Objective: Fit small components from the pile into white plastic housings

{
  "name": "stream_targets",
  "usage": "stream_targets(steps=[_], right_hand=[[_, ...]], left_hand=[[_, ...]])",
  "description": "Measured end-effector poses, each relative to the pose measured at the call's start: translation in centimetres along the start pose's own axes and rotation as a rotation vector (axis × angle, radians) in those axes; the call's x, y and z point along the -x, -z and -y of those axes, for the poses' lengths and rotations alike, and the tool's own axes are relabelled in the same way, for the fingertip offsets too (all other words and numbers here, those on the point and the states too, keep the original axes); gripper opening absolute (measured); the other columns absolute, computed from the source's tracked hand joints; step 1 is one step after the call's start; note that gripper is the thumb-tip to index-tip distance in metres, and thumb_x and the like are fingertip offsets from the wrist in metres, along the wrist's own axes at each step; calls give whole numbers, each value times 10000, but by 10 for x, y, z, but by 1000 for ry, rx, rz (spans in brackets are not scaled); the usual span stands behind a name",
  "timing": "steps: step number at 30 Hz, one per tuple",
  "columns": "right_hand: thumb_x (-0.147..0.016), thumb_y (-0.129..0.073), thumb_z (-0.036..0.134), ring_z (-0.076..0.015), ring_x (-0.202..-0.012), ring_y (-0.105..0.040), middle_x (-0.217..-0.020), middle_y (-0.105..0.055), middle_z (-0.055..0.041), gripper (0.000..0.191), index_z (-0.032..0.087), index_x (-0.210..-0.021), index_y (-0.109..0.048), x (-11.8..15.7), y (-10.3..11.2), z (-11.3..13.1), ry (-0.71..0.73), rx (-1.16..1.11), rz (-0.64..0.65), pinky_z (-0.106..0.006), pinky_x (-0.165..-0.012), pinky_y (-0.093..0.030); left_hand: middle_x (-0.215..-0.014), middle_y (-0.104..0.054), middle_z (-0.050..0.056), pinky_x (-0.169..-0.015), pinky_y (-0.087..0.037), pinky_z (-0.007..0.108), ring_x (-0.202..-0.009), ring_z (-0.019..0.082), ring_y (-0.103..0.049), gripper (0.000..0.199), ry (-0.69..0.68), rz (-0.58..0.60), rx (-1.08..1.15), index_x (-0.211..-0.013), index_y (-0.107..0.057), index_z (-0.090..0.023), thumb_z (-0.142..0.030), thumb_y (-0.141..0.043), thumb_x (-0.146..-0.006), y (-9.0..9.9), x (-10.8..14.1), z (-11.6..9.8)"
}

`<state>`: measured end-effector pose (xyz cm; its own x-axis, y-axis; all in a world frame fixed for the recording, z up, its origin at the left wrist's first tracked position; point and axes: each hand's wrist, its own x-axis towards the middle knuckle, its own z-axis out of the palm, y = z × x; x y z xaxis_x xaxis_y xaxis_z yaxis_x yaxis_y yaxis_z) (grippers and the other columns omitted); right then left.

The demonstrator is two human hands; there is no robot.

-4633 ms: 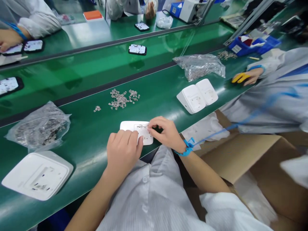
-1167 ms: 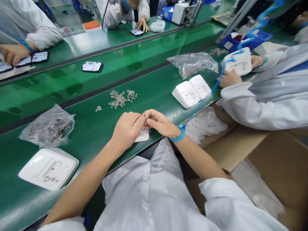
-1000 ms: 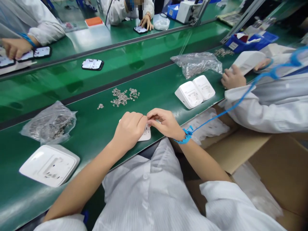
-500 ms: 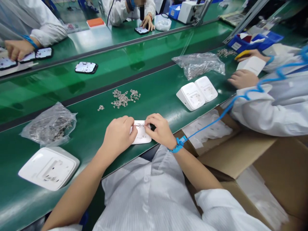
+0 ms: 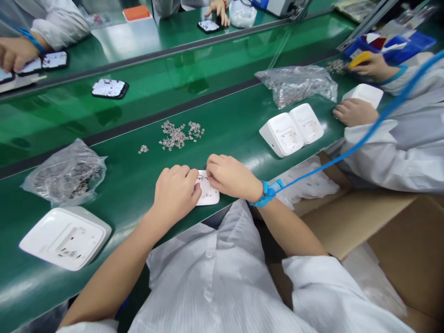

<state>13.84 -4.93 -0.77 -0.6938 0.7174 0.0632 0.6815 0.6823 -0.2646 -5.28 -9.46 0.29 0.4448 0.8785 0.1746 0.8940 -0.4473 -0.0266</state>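
Note:
A white plastic housing [image 5: 209,194] lies at the near edge of the green bench between my hands. My left hand [image 5: 176,189] is wrapped round its left side, thumb on its face. My right hand [image 5: 231,175], with a blue strap at the wrist, rests over its upper right part with the fingers drawn together; whether a small part is between them is hidden. Beyond the housing lies a pile of small metal pieces [image 5: 175,137], with a few more [image 5: 143,149] to its left.
A bag of metal parts [image 5: 69,178] and a white housing [image 5: 65,238] are at left. Two joined housings [image 5: 285,134] and another bag [image 5: 294,85] stand at right. A co-worker's hand [image 5: 357,112] is beyond. A blue cord [image 5: 347,150] runs from my right wrist.
My right hand has turned more over the housing, and its fingers have closed together. My left hand stays on the left side. The view has shifted slightly, and the co-worker's hands at right have moved apart.

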Motion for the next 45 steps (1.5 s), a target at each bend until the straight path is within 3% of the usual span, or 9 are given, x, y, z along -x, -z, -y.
stream_targets(steps=[3, 7, 11, 16, 21, 27, 38, 45], right_hand=[[-945, -500, 110, -216, -794, -539, -1009, -599, -125, 148, 128, -889, -635, -8, 8, -2, 19, 66, 109, -360, -700, -386], [-961, -520, 128, -185, -820, -554, -1028, -567, -84, 84, 151, -937, -598, -5, 3, -9, -11, -170, 101, -316, -711, -415], [-940, -587, 149, -171, -854, -555, -990, -561, -54, 65, 178, -888, -563, 7, -10, -13, -82, -433, -71, -300, -744, -441], [-937, -557, 155, -189, -863, -568, -942, -593, -59, 89, 203, -863, -561, 24, -27, 2, -141, -542, -371, -330, -770, -480], [-917, -482, 69, -242, -1048, -608, -1090, -689, -92, 207, 214, -976, -617, 44, -51, 21, -114, -439, -628, -434, -919, -510], [-928, -471, 76, -267, -1142, -630, -1205, -731, -73, 293, 230, -1043, -692, 52, -66, 21, -2, -253, -602, -477, -916, -530], [-909, -492, 33, -266, -1114, -680, -1137, -753, -101, 379, 206, -1179, -694, 52, -68, 22, 53, -179, -713, -470, -910, -615], [-919, -499, 46, -266, -1151, -684, -1185, -750, -83, 415, 235, -1236, -690, 54, -74, 21, 48, -197, -717, -485, -937, -629]], left_hand=[[-786, -624, 68, -633, -310, 386, -753, 244, -575, 139, -19, 11, 2, -839, -643, -192, -277, -560, -912, 2, 1, 1], [-836, -636, 66, -635, -317, 377, -765, 236, -564, 196, -73, 77, 46, -960, -710, -225, -364, -572, -953, 9, 3, 4], [-823, -621, 58, -626, -291, 367, -760, 231, -550, 267, -135, 84, 16, -1179, -721, -294, -378, -578, -970, 13, 4, 5], [-773, -609, 65, -614, -264, 369, -724, 216, -530, 261, -158, 38, -64, -1131, -751, -277, -360, -543, -998, 10, 5, 2], [-698, -601, 58, -615, -267, 377, -676, 207, -528, 293, -232, -39, -135, -1067, -763, -244, -326, -485, -1028, 10, 6, 0], [-675, -597, 58, -624, -276, 368, -684, 202, -555, 295, -226, -27, -109, -1030, -764, -235, -306, -477, -1034, 13, 6, -3], [-710, -611, 61, -623, -298, 383, -710, 217, -574, 297, -238, -67, -134, -1055, -750, -228, -317, -468, -1039, 8, 8, -3], [-727, -614, 62, -632, -306, 386, -720, 218, -569, 276, -221, -49, -98, -1063, -748, -235, -311, -484, -1032, 7, 9, -3]])
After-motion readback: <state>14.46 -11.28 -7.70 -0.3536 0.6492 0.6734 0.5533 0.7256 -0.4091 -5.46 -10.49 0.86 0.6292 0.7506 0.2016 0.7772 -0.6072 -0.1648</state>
